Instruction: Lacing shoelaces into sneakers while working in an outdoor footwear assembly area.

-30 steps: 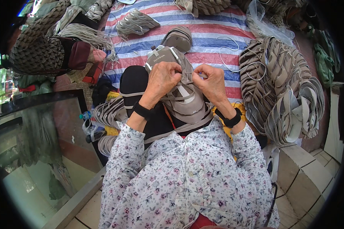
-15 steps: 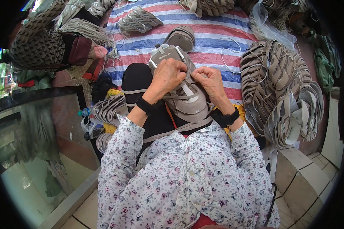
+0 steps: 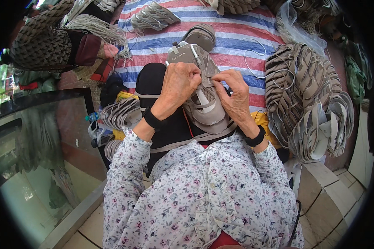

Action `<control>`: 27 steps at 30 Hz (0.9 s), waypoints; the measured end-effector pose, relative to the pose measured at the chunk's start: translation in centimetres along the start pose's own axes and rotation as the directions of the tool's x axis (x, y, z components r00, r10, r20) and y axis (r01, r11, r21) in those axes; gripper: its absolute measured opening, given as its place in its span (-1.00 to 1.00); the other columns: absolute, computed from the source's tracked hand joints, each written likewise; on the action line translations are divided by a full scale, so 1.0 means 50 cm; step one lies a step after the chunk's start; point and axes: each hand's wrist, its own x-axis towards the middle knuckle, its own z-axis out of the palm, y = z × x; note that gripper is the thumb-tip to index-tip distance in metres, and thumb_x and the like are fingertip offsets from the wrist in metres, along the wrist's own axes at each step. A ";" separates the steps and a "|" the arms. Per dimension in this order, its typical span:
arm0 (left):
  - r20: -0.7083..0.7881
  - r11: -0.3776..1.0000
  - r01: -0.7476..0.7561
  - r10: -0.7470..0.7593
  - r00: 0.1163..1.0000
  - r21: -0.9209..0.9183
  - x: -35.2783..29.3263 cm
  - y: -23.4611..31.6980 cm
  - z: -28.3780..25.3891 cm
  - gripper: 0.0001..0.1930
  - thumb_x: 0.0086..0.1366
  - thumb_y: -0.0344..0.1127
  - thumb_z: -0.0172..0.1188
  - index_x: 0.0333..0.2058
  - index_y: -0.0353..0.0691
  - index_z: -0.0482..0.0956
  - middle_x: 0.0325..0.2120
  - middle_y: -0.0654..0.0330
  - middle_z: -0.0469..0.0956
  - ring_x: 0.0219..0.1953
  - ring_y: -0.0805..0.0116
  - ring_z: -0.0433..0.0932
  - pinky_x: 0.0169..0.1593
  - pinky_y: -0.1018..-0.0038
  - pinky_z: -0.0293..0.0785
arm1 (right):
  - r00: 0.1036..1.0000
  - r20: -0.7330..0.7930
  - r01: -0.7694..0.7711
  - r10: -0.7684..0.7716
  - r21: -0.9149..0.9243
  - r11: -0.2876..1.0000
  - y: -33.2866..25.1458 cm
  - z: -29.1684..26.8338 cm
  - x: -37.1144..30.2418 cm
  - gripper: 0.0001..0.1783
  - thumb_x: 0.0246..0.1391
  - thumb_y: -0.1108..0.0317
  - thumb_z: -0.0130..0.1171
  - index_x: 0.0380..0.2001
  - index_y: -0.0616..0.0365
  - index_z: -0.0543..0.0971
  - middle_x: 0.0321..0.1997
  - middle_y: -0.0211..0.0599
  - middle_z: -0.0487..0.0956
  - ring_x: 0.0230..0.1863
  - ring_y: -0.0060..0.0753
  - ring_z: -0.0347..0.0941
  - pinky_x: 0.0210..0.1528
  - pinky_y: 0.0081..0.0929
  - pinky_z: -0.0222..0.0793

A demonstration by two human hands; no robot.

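Note:
A grey-brown sports shoe upper (image 3: 210, 114) lies over my thighs, its toe toward me. My left hand (image 3: 181, 85) is closed in a pinch over the left side of the lace opening. Facing it, my right hand (image 3: 232, 93) pinches at the right edge of that opening, fingertips close to the left ones. A thin brownish shoelace (image 3: 204, 87) runs between the fingers; its ends are mostly hidden by them. Just beyond the upper, another grey-brown shoe piece (image 3: 200, 37) rests on the striped sheet (image 3: 232, 37).
A large pile of nested shoe uppers (image 3: 303, 87) stands at the right, beside a loose white cord (image 3: 247, 62). Bundles of pale laces (image 3: 118, 114) lie left of my legs. A framed glass panel (image 3: 50, 166) stands at the left. More stacked uppers (image 3: 153, 17) sit far ahead.
My right hand has turned, with its back showing more and its fingers raised. The strand that lay across the toe toward the left no longer shows there. Both hands stay at the lace opening.

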 end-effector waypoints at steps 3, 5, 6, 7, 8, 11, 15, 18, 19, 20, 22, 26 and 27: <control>-0.095 0.992 -0.083 0.092 0.991 0.096 0.001 -0.026 -0.029 -0.84 0.06 -0.42 0.20 -0.39 -0.32 0.69 -0.71 0.10 0.51 -0.67 0.40 0.50 -0.51 0.47 0.42 | 0.994 0.094 -0.074 0.063 0.114 0.991 -0.001 0.001 0.001 -0.84 -0.06 0.54 0.31 -0.32 0.17 0.67 -0.32 -0.23 0.55 -0.21 -0.23 0.48 -0.15 -0.38 0.38; -0.173 0.980 -0.081 0.113 0.978 0.182 0.003 -0.046 -0.089 -0.85 0.10 -0.43 0.19 -0.39 -0.29 0.70 -0.72 0.16 0.53 -0.69 0.48 0.47 -0.54 0.50 0.39 | 0.988 0.142 -0.080 0.059 0.150 0.985 -0.001 -0.002 0.003 -0.83 -0.05 0.53 0.31 -0.30 0.17 0.67 -0.32 -0.25 0.54 -0.22 -0.26 0.48 -0.17 -0.40 0.38; -0.204 0.979 -0.046 0.088 0.975 0.200 -0.002 -0.058 -0.124 -0.86 0.12 -0.41 0.20 -0.38 -0.28 0.70 -0.74 0.21 0.50 -0.70 0.55 0.43 -0.57 0.53 0.35 | 0.981 0.188 -0.086 0.051 0.186 0.979 -0.004 -0.003 0.007 -0.82 -0.04 0.51 0.31 -0.29 0.17 0.68 -0.32 -0.26 0.54 -0.23 -0.29 0.48 -0.19 -0.42 0.39; -0.224 0.980 0.018 0.028 0.974 0.197 -0.012 -0.084 -0.157 -0.86 0.15 -0.40 0.21 -0.37 -0.29 0.71 -0.76 0.25 0.47 -0.70 0.62 0.41 -0.58 0.57 0.31 | 0.980 0.191 -0.083 0.046 0.187 0.979 -0.004 -0.003 0.013 -0.82 -0.04 0.51 0.31 -0.29 0.17 0.68 -0.32 -0.26 0.54 -0.23 -0.29 0.48 -0.19 -0.42 0.39; -0.243 0.974 0.088 -0.036 0.969 0.208 -0.022 -0.097 -0.181 -0.87 0.15 -0.41 0.22 -0.37 -0.29 0.70 -0.77 0.30 0.43 -0.69 0.65 0.38 -0.59 0.59 0.28 | 0.971 0.239 -0.076 0.027 0.198 0.977 -0.002 -0.006 0.019 -0.82 -0.03 0.51 0.31 -0.27 0.17 0.68 -0.32 -0.28 0.53 -0.22 -0.30 0.48 -0.19 -0.42 0.39; -0.217 0.968 0.166 -0.124 0.968 0.188 -0.076 -0.126 -0.209 -0.86 0.17 -0.41 0.22 -0.34 -0.33 0.70 -0.74 0.36 0.45 -0.69 0.68 0.35 -0.61 0.62 0.23 | 0.940 0.338 -0.117 0.040 0.212 0.970 -0.014 -0.005 0.039 -0.84 -0.01 0.49 0.30 -0.29 0.18 0.67 -0.32 -0.29 0.51 -0.23 -0.30 0.47 -0.18 -0.41 0.38; -0.180 0.926 0.313 -0.352 0.919 -0.211 -0.120 -0.128 -0.175 -0.87 0.24 -0.43 0.22 -0.30 -0.35 0.68 -0.71 0.47 0.41 -0.69 0.75 0.28 -0.62 0.71 0.13 | 0.924 0.369 0.062 -0.105 0.126 0.990 0.000 0.005 0.048 -0.86 -0.02 0.61 0.25 -0.33 0.27 0.59 -0.30 -0.29 0.48 -0.29 -0.33 0.43 -0.27 -0.50 0.32; -0.152 0.830 0.354 -0.453 0.878 -0.431 -0.126 -0.113 -0.161 -0.89 0.27 -0.45 0.23 -0.29 -0.35 0.67 -0.72 0.51 0.35 -0.70 0.80 0.23 -0.62 0.74 0.07 | 0.908 0.368 0.195 -0.202 0.056 0.979 -0.015 0.009 0.059 -0.85 -0.02 0.63 0.23 -0.34 0.30 0.49 -0.34 -0.23 0.46 -0.32 -0.29 0.42 -0.27 -0.45 0.31; -0.155 0.840 0.340 -0.437 0.886 -0.423 -0.126 -0.112 -0.160 -0.89 0.27 -0.45 0.23 -0.29 -0.35 0.67 -0.72 0.51 0.35 -0.70 0.80 0.23 -0.62 0.74 0.07 | 0.903 0.377 0.200 -0.204 0.052 0.979 -0.018 0.008 0.060 -0.85 -0.02 0.63 0.23 -0.34 0.30 0.49 -0.34 -0.23 0.46 -0.32 -0.29 0.42 -0.27 -0.45 0.31; -0.159 0.850 0.326 -0.420 0.894 -0.414 -0.127 -0.114 -0.160 -0.89 0.27 -0.45 0.23 -0.29 -0.36 0.67 -0.72 0.51 0.35 -0.70 0.79 0.22 -0.62 0.74 0.07 | 0.900 0.394 0.188 -0.188 0.039 0.981 -0.020 0.005 0.061 -0.84 0.00 0.63 0.21 -0.33 0.30 0.47 -0.40 -0.22 0.44 -0.39 -0.30 0.40 -0.33 -0.44 0.29; -0.182 0.874 0.304 -0.393 0.901 -0.380 -0.133 -0.125 -0.160 -0.89 0.27 -0.45 0.23 -0.29 -0.36 0.67 -0.72 0.51 0.35 -0.70 0.79 0.22 -0.63 0.74 0.07 | 0.891 0.419 0.182 -0.174 0.021 0.983 -0.031 0.003 0.064 -0.84 0.02 0.63 0.20 -0.31 0.31 0.45 -0.47 -0.22 0.42 -0.46 -0.32 0.37 -0.38 -0.43 0.27; -0.254 0.941 0.236 -0.296 0.921 -0.243 -0.144 -0.163 -0.164 -0.89 0.25 -0.46 0.24 -0.29 -0.35 0.67 -0.72 0.51 0.35 -0.70 0.78 0.24 -0.62 0.74 0.08 | 0.797 0.602 -0.118 0.040 0.091 0.989 -0.064 -0.023 0.099 -0.88 0.11 0.57 0.17 -0.28 0.29 0.47 -0.57 -0.33 0.42 -0.55 -0.52 0.31 -0.47 -0.51 0.25; -0.258 0.939 0.236 -0.300 0.918 -0.251 -0.149 -0.171 -0.170 -0.89 0.25 -0.46 0.24 -0.29 -0.35 0.67 -0.72 0.51 0.35 -0.70 0.78 0.24 -0.62 0.74 0.08 | 0.743 0.664 -0.161 0.083 0.058 0.985 -0.064 -0.032 0.108 -0.91 0.14 0.55 0.17 -0.28 0.30 0.48 -0.58 -0.38 0.43 -0.55 -0.60 0.31 -0.48 -0.54 0.26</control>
